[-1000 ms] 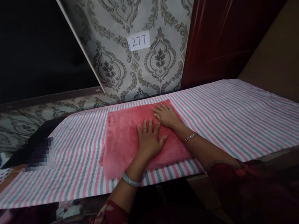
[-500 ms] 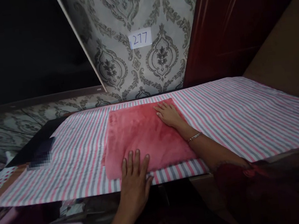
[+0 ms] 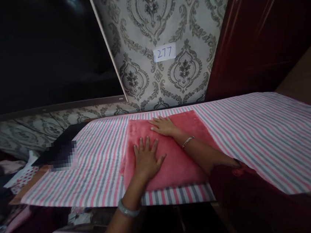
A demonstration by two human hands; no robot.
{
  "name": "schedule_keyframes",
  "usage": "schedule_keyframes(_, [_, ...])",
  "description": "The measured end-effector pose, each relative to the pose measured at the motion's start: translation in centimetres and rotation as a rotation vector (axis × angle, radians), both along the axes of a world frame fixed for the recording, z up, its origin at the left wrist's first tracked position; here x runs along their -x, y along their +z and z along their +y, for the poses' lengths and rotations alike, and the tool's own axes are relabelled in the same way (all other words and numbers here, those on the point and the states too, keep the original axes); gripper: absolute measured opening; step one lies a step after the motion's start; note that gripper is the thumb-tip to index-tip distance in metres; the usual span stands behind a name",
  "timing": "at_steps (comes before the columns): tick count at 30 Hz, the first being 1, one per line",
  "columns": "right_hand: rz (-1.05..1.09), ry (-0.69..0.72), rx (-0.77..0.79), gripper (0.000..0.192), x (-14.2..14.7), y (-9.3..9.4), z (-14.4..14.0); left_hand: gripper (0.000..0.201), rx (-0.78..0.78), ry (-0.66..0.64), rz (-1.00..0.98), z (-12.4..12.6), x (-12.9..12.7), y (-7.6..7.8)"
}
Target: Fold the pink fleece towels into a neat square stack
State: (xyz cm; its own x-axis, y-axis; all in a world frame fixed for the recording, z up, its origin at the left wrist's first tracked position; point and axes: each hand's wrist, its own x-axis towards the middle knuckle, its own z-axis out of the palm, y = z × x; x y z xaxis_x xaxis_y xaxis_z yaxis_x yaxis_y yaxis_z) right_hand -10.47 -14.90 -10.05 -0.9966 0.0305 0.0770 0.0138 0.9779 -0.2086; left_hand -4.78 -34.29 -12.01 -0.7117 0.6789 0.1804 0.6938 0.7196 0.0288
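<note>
Head view, frame centre: my left hand (image 3: pixel 146 158) and right hand (image 3: pixel 164 126) lie flat, fingers spread, grasping nothing, on the folded red towel (image 3: pixel 177 162).

Dim, dark edges, wide-angle warp.

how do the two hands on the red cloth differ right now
The left hand lies nearer the person, fingers spread, on the left-middle of the red cloth; the right hand reaches farther, near the cloth's far edge. The left wrist wears a thick pale bangle, the right a thin metal bracelet. Both lie flat, palms down, on the cloth.
</note>
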Motion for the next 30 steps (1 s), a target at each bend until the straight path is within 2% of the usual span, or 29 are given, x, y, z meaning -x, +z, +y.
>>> schedule_keyframes(3, [-0.006, -0.013, 0.040, 0.061, 0.1, -2.1, 0.5, 0.063, -0.012, 0.012, 0.013, -1.3, -0.8, -1.1])
schedule_keyframes(5, [0.003, -0.013, 0.042, 0.060, 0.1, -2.7, 0.8, 0.061, -0.022, 0.014, 0.038, -2.4, -1.5, -1.4])
schedule_keyframes(8, [0.007, -0.010, 0.046, 0.059, 0.2, -2.7, 1.0, 0.060, -0.044, 0.016, 0.103, -4.3, -2.5, -2.2])
schedule_keyframes(13, [0.035, -0.016, 0.034, 0.059, 0.3, -3.0, 1.0, 0.057, -0.102, 0.021, 0.230, -7.6, -4.1, -4.7])
schedule_keyframes(16, [0.040, -0.016, 0.037, 0.059, 0.3, -3.0, 0.8, 0.053, -0.147, 0.010, 0.250, -9.2, -4.8, -5.2])
schedule_keyframes(19, [0.046, -0.010, 0.080, 0.057, 0.3, -2.2, 0.9, 0.044, -0.221, -0.014, 0.217, -10.2, -4.4, -3.8])
schedule_keyframes(21, [0.103, -0.024, 0.120, 0.055, 0.0, -1.2, 1.5, 0.040, -0.295, -0.040, 0.167, -10.1, -3.4, -1.8])
schedule_keyframes(23, [0.198, -0.042, 0.141, 0.054, -0.9, -0.1, 2.5, 0.042, -0.372, -0.095, 0.097, -9.0, -1.8, 0.7])
schedule_keyframes(25, [0.277, -0.041, 0.129, 0.054, -2.6, 0.9, 3.6, 0.047, -0.415, -0.190, 0.010, -6.7, 0.3, 3.0])
schedule_keyframes(27, [0.303, -0.022, 0.099, 0.053, -4.9, 1.5, 4.7, 0.051, -0.403, -0.271, -0.099, -3.2, 2.8, 4.7])
schedule_keyframes(30, [0.274, -0.002, 0.044, 0.052, -8.8, 1.4, 5.4, 0.055, -0.355, -0.459, -0.293, 3.1, 6.4, 6.1])
